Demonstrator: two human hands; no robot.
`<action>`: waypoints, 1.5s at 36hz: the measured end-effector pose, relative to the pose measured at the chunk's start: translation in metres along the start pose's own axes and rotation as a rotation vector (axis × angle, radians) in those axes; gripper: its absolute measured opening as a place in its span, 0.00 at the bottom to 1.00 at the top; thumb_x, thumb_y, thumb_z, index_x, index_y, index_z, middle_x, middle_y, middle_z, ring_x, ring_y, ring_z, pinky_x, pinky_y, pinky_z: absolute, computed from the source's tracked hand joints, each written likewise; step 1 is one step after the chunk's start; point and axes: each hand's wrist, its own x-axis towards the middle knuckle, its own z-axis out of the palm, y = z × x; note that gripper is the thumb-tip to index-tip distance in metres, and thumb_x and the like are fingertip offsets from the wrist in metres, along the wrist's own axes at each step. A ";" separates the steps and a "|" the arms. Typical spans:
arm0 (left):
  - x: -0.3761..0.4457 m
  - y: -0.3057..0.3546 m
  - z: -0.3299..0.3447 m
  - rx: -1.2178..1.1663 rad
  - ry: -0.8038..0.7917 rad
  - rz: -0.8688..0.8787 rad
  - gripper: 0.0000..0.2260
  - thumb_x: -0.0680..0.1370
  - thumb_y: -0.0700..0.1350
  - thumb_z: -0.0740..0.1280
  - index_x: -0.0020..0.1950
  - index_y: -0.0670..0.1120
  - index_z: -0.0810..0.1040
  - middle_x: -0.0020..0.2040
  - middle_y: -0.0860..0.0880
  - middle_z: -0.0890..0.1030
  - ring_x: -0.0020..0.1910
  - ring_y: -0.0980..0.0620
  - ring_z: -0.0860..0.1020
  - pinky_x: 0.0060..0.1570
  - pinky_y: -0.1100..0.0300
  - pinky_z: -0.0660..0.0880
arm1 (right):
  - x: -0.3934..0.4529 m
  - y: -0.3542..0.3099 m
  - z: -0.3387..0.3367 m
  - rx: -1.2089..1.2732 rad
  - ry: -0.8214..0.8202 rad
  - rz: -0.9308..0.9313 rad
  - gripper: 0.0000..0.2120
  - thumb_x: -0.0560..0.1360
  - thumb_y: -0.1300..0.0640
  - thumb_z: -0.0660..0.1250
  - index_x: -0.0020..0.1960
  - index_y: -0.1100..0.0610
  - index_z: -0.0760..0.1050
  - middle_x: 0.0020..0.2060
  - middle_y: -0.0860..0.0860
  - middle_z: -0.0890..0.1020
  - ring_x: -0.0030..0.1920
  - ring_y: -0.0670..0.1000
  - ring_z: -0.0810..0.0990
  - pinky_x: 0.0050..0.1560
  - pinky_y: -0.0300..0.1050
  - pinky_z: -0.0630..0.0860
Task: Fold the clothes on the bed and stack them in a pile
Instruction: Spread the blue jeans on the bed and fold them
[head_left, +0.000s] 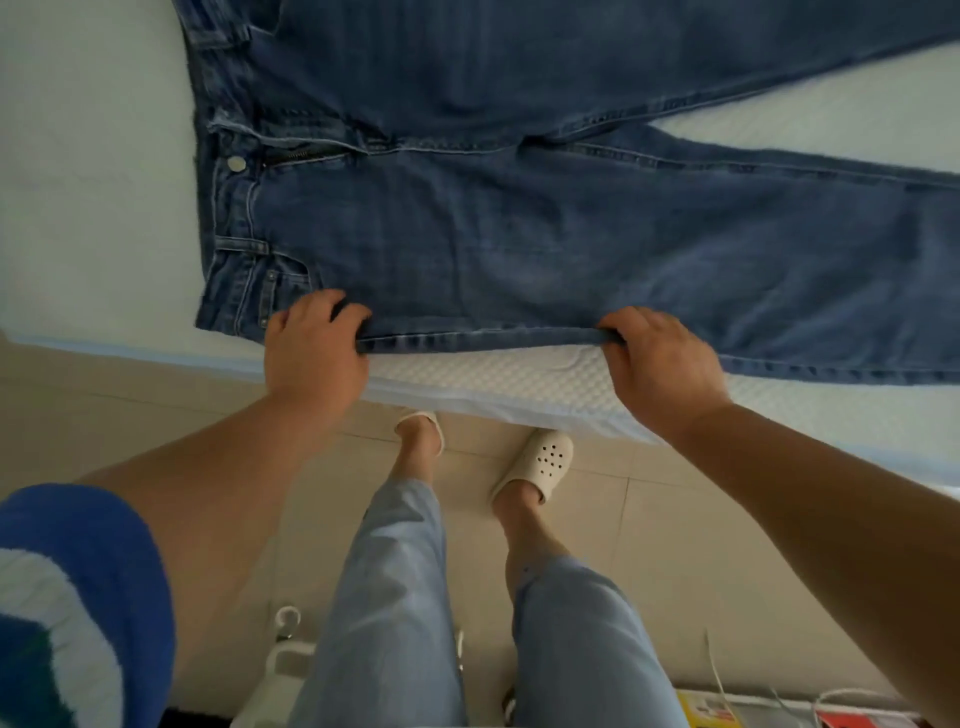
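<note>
A pair of blue jeans (519, 218) lies spread flat on the white bed (93, 197), waistband to the left, both legs running off to the right. The zip is open below a metal button. My left hand (311, 343) grips the near side seam of the jeans close to the hip pocket. Further right along the same seam, my right hand (660, 353) grips the near edge of the thigh. Both hands sit at the bed's front edge, fingers curled over the denim.
The mattress edge (493, 384) runs across the view just under my hands. Below it is beige tiled floor (156, 395) with my legs in light trousers and white slippers (540, 462). White hangers (285, 644) and coloured papers (706, 709) lie on the floor behind my feet.
</note>
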 end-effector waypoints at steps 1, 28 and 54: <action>0.002 -0.004 -0.004 -0.037 0.037 -0.040 0.15 0.72 0.38 0.68 0.59 0.42 0.79 0.60 0.39 0.76 0.61 0.38 0.72 0.59 0.45 0.64 | 0.003 0.001 -0.004 -0.010 -0.005 -0.008 0.10 0.80 0.55 0.57 0.57 0.55 0.74 0.49 0.51 0.79 0.49 0.54 0.76 0.42 0.45 0.67; 0.260 -0.047 -0.161 -0.459 0.269 0.015 0.07 0.75 0.49 0.64 0.48 0.51 0.81 0.43 0.50 0.81 0.46 0.45 0.77 0.47 0.54 0.70 | 0.268 -0.024 -0.180 -0.260 0.258 0.049 0.11 0.78 0.53 0.59 0.55 0.57 0.74 0.50 0.62 0.79 0.49 0.66 0.76 0.50 0.60 0.74; 0.303 0.021 -0.123 -0.318 0.161 0.000 0.21 0.74 0.47 0.65 0.67 0.46 0.72 0.67 0.44 0.70 0.68 0.44 0.65 0.69 0.47 0.56 | 0.308 -0.001 -0.118 -0.080 0.231 0.187 0.27 0.71 0.56 0.68 0.68 0.60 0.67 0.66 0.60 0.66 0.67 0.59 0.60 0.66 0.53 0.53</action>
